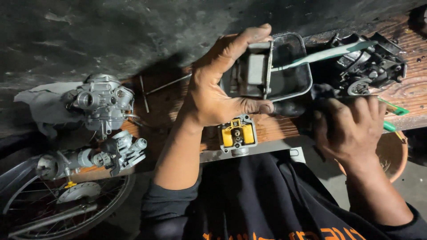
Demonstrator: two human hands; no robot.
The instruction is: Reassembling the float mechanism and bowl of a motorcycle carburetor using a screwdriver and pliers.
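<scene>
My left hand (pixel 213 84) grips a grey metal carburetor bowl (pixel 253 71), thumb below and fingers over the top, above a wooden bench (pixel 275 126). My right hand (pixel 351 129) is closed around a dark handle (pixel 291 108) whose tip points at the bowl. Behind the bowl stands a small metal tray (pixel 296 84) with dark liquid. A carburetor part with a yellow float (pixel 238 134) lies on the bench just below my left hand.
Two grey carburetors (pixel 102 104) (pixel 120 153) rest at the left end of the bench beside a grey rag (pixel 40 104). A black carburetor (pixel 369 66) sits far right. An orange bowl (pixel 396 153) is at lower right, a spoked wheel (pixel 66 204) at lower left.
</scene>
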